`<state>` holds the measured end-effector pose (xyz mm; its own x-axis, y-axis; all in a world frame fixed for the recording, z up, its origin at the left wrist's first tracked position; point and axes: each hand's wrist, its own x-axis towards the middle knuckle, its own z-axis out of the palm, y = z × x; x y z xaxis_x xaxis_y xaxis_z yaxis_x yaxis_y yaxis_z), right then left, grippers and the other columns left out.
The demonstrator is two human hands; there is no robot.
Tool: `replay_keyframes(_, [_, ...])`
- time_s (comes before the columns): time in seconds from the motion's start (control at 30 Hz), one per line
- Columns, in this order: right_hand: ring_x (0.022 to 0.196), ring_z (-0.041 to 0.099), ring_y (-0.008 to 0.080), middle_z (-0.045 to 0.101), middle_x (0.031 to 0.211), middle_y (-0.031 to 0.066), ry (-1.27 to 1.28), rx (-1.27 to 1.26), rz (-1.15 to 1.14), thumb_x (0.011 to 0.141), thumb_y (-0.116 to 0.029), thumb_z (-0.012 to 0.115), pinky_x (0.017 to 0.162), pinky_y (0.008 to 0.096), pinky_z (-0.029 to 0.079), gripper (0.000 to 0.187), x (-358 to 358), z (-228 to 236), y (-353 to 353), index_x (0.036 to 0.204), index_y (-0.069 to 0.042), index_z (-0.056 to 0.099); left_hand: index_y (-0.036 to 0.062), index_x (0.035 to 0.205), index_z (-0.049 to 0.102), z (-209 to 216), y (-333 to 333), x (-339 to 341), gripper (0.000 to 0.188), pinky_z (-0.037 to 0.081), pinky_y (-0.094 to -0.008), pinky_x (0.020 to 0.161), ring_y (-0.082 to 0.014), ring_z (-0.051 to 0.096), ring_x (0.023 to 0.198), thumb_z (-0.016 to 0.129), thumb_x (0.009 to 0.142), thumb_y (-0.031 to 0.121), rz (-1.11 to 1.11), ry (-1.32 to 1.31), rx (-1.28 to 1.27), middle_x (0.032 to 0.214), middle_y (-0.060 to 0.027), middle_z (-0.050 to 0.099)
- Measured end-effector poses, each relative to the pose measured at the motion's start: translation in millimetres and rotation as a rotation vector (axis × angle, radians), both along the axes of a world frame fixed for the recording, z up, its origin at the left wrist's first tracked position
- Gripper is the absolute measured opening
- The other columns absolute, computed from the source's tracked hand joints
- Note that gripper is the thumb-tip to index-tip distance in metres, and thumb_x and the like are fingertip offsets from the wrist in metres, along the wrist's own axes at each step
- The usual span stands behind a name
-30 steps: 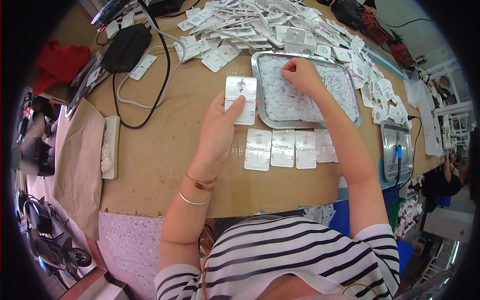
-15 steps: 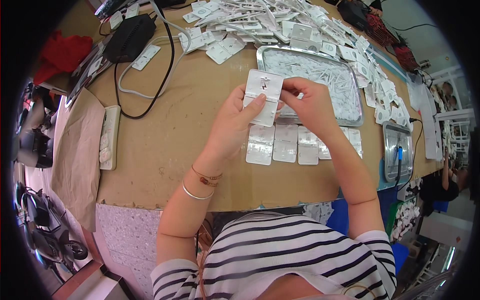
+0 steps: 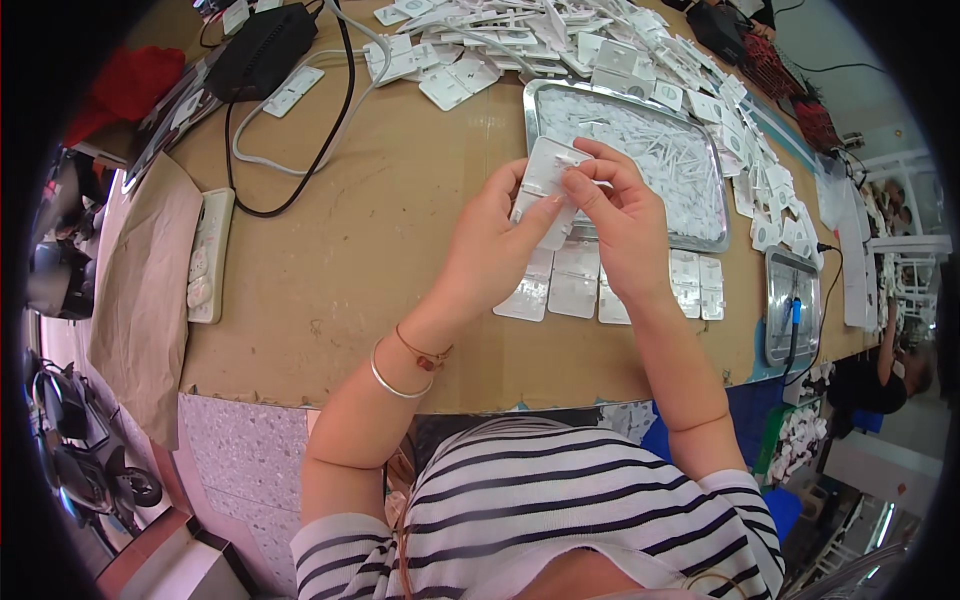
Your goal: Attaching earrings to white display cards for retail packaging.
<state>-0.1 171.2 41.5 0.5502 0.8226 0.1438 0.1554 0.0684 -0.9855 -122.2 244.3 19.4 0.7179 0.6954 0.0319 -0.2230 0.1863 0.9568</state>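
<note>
My left hand (image 3: 487,245) grips a white hinged plastic plate (image 3: 548,160), thumb across its lower half and fingers behind it. The plate is tilted above the near left part of a metal tray. My right hand (image 3: 628,215) is closed in a pinch against the plate's upper right face; whatever sits between its fingertips is hidden. Small white plastic pieces (image 3: 665,160) fill the metal tray (image 3: 724,215). Below my hands, several similar white plates (image 3: 575,280) lie in a row on the cardboard-covered table (image 3: 400,250), partly covered by my right wrist.
A large heap of white plates (image 3: 545,35) spreads along the back and right. A smaller metal tray (image 3: 780,335) with a blue-handled tool (image 3: 796,312) lies at the right. At the left are a black box (image 3: 262,55), looping cables (image 3: 335,150) and a white power strip (image 3: 209,260).
My right hand has come from beside the plate onto its upper face. The plate now leans to the right, and my left hand has moved slightly right. The whole view has shifted a little.
</note>
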Motion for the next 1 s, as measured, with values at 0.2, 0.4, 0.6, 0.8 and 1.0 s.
replay_keyframes(0.2, [0.078, 0.053, 0.0097, 0.055, 0.109, 0.0075, -0.025, 0.042, -0.136, 0.081, -0.016, 0.067, 0.070, 0.0235, 0.045, 0.018, -11, -8, 4, 0.090, -0.002, 0.061, -0.0049, 0.115, 0.048, 1, -2, -1, 0.035, 0.047, -0.0254, 0.076, -0.0118, 0.057, 0.090, 0.058, 0.088, 0.016, 0.010, -0.010, 0.004, 0.100, -0.0104, 0.060])
replay_keyframes(0.4, [0.073, 0.051, 0.0068, 0.056, 0.089, 0.0034, 0.064, 0.085, -0.165, 0.082, -0.007, 0.068, 0.066, 0.0204, 0.043, 0.023, -16, -4, 3, 0.096, -0.003, 0.049, -0.0060, 0.112, 0.049, -3, -5, -2, 0.034, 0.045, -0.0287, 0.060, -0.0150, 0.058, 0.066, 0.058, 0.087, 0.014, 0.136, 0.091, 0.356, 0.080, -0.0156, 0.060])
replay_keyframes(0.6, [0.077, 0.054, 0.0090, 0.057, 0.089, 0.0055, 0.013, 0.203, -0.161, 0.082, -0.005, 0.066, 0.068, 0.0215, 0.045, 0.025, -17, -5, 2, 0.100, -0.002, 0.049, -0.0034, 0.090, 0.059, 29, 7, -25, 0.021, 0.044, -0.0278, 0.057, -0.0115, 0.054, 0.061, 0.056, 0.089, 0.018, 0.052, 0.519, 0.652, 0.067, -0.0081, 0.059])
replay_keyframes(0.8, [0.088, 0.057, 0.0098, 0.062, 0.096, 0.0064, -0.130, -0.207, 0.082, 0.087, -0.010, 0.059, 0.076, 0.0242, 0.046, 0.020, -4, 8, -9, 0.104, 0.000, 0.057, -0.0034, 0.080, 0.056, 17, 26, -65, 0.031, 0.043, -0.0413, 0.060, -0.0348, 0.055, 0.062, 0.050, 0.090, 0.026, 0.028, 0.853, 0.523, 0.067, -0.0202, 0.057])
replay_keyframes(1.0, [0.103, 0.056, 0.0217, 0.059, 0.110, 0.0127, -0.616, -0.374, 0.201, 0.080, -0.019, 0.067, 0.087, 0.0332, 0.043, 0.031, -11, 17, -31, 0.106, -0.005, 0.060, -0.0010, 0.081, 0.058, 6, 21, -69, 0.039, 0.044, -0.0414, 0.064, -0.0337, 0.056, 0.069, 0.056, 0.086, 0.038, -0.076, 1.037, 0.648, 0.074, -0.0192, 0.059])
